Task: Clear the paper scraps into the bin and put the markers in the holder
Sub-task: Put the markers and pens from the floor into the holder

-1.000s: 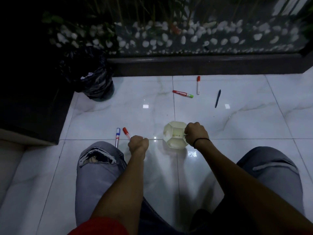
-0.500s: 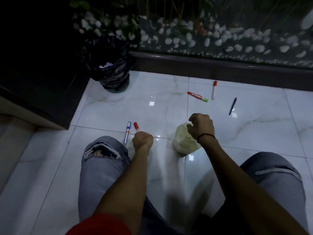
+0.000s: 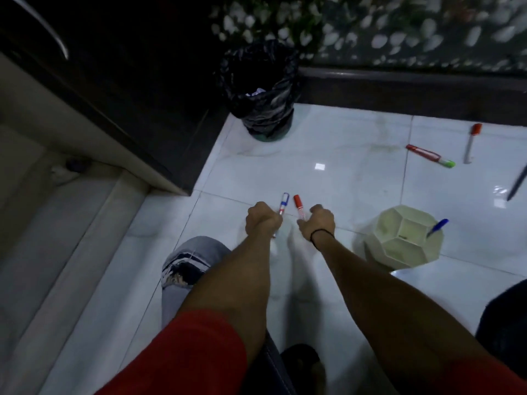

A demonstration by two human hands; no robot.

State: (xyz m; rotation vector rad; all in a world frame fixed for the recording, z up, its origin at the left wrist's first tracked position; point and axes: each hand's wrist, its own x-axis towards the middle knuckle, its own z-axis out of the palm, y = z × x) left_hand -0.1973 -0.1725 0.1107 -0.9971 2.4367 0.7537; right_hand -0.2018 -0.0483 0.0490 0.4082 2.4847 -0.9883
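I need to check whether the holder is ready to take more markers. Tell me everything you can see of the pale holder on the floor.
The holder is a pale cream, faceted pot, plastic by its look, with angular panels outside and dividing walls that form compartments inside. It stands on the white tiled floor, mouth open upward, tilted toward the camera. One blue-capped pen leans in its right compartment; the others look empty. No hand touches it.

L hand [image 3: 263,220] on blue marker [image 3: 283,203], R hand [image 3: 318,222] on red marker [image 3: 299,206], holder [image 3: 399,238] nearby
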